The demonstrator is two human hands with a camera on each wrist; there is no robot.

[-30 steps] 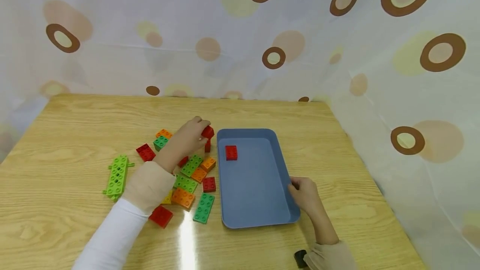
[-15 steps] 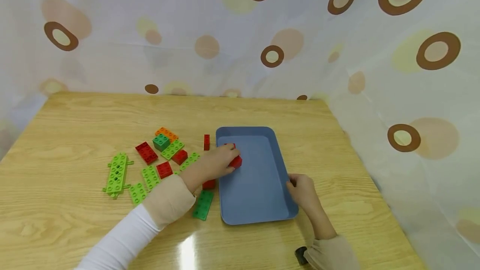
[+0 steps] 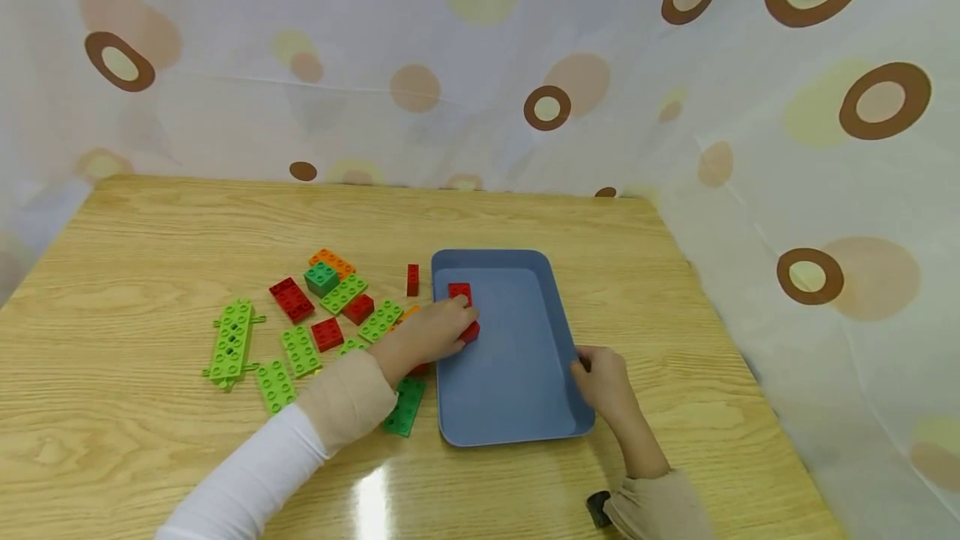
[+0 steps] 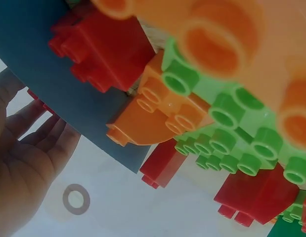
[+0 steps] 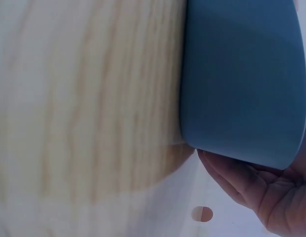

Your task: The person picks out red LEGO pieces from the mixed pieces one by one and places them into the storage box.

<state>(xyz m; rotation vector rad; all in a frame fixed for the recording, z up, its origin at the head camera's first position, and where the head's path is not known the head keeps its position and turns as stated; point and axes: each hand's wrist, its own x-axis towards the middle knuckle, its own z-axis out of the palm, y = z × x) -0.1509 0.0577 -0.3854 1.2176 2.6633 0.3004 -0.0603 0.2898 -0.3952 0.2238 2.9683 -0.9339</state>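
Observation:
In the head view my left hand (image 3: pixel 435 327) reaches over the left wall of the blue-grey tray (image 3: pixel 517 365). Its fingers hold a red toy building brick (image 3: pixel 471 332) low inside the tray, just in front of another red brick (image 3: pixel 460 291). The fingers partly cover both bricks. My right hand (image 3: pixel 603 382) grips the tray's right rim, thumb on the inner side. From the right wrist, that hand (image 5: pixel 271 187) shows with its fingers against the outside of the tray wall (image 5: pixel 246 89). The left wrist view shows the left hand (image 4: pixel 34 148) beyond the tray edge, red barely visible past its fingers.
Left of the tray lie several loose bricks, among them a dark green one (image 3: pixel 403 407), a narrow red one (image 3: pixel 413 280) and an orange one (image 3: pixel 332 261). A light green wheel base (image 3: pixel 231 344) lies farther left. A patterned curtain (image 3: pixel 337 65) hangs behind the table (image 3: pixel 150 232).
My left hand has carried a red brick rightward from the pile into the tray, beside the first red brick. In the last half second it has hardly moved. My right hand keeps its grip on the rim.

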